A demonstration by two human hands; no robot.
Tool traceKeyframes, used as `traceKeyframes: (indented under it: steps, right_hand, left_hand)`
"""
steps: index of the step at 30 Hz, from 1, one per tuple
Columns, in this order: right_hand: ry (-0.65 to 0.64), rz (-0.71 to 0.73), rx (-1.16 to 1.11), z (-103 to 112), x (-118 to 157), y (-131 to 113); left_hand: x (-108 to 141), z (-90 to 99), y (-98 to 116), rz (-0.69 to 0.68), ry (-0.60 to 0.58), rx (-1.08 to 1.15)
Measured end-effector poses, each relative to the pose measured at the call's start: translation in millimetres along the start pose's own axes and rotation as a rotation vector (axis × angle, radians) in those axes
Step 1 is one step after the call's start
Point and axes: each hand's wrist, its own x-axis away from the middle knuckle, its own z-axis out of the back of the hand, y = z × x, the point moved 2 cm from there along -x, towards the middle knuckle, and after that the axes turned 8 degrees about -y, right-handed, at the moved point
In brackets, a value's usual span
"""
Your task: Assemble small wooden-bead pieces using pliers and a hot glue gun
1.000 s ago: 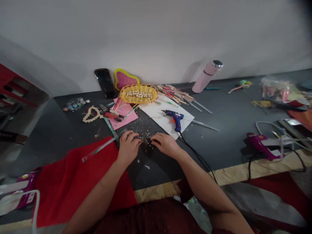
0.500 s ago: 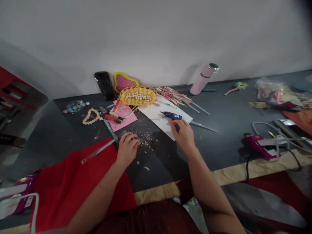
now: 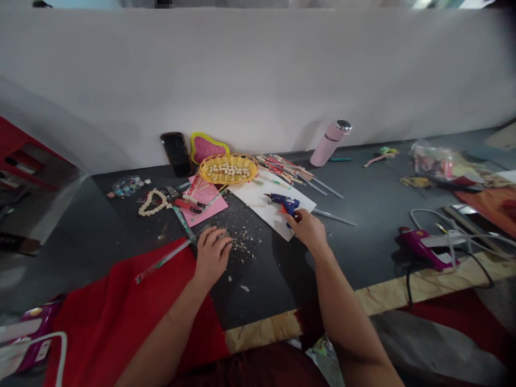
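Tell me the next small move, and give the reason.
I'd firm the right hand's grip on the glue gun before lifting: the fingers are at its handle, but it appears to lie on the white paper, and how securely it is held can't be seen.

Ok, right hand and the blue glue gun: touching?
Touching. The head view shows the right hand's fingers closed on the handle of the blue glue gun.

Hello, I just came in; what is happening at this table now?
A person's right hand is on the blue glue gun, which lies over white paper. The left hand rests near scattered crumbs. Behind them, a yellow basket holds small pale pieces.
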Motion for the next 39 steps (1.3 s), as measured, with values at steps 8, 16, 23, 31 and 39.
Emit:
traceKeyframes:
  steps: [8, 16, 23, 31, 39]
  right_hand:
    - [0.068, -0.022, -0.047, -3, -6, 3]
    - [0.175, 0.003, -0.846, 6, -3, 4]
    - [-0.156, 0.048, -1.684, 0, 1, -6]
    - [0.010, 0.281, -1.570, 1, 9, -15]
    - [0.073, 0.344, -1.611, 28, 25, -18]
  left_hand:
    - [0, 1.9, 7, -0.016, 0.000, 0.031]
    - [-1, 4.5, 5, -0.026, 0.030, 0.049]
    - [-2, 2.5, 1, 0.009, 0.028, 0.085]
    - [-4, 12.5, 2, 0.036, 0.053, 0.074]
    - [-6, 7.6, 13, 0.026, -0.038, 0.135]
